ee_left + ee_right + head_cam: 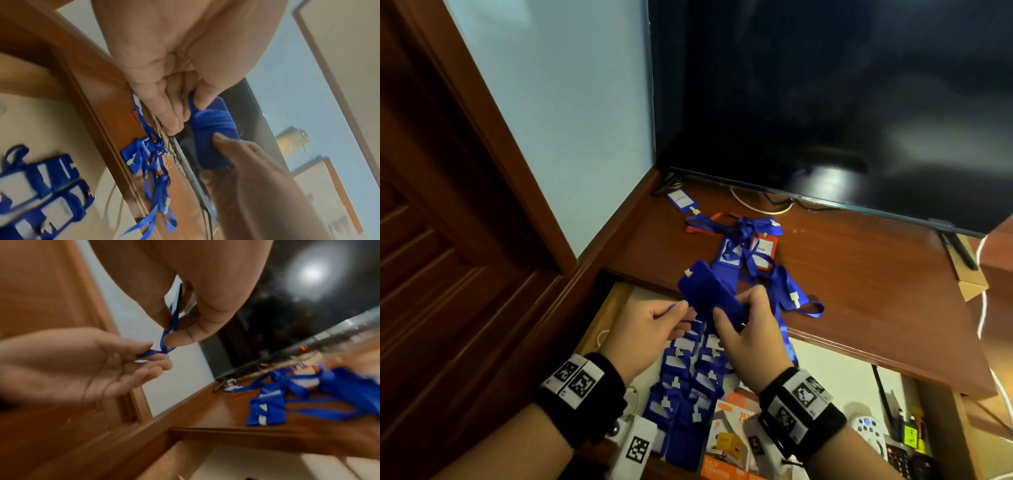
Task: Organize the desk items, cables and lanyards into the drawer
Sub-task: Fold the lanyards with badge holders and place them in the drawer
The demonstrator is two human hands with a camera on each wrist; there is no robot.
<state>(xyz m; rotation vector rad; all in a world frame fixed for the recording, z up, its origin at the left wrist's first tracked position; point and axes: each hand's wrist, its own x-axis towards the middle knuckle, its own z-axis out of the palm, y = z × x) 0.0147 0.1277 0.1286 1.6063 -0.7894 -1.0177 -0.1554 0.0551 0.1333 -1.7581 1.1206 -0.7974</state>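
Head view is showing the right hand [748, 329] gripping a blue badge holder [710, 296] above the open drawer [599, 317], long axis slanting away leftward, while the left hand [645, 329] is pinching its strap [162, 347] alongside, rows of stowed holders [688, 373] lying beneath, more lanyards [750, 246] tangling on the desk [859, 274] beyond.

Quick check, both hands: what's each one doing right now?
Left hand: pinches the blue lanyard strap.
Right hand: grips the blue badge holder, with the strap running under its thumb.
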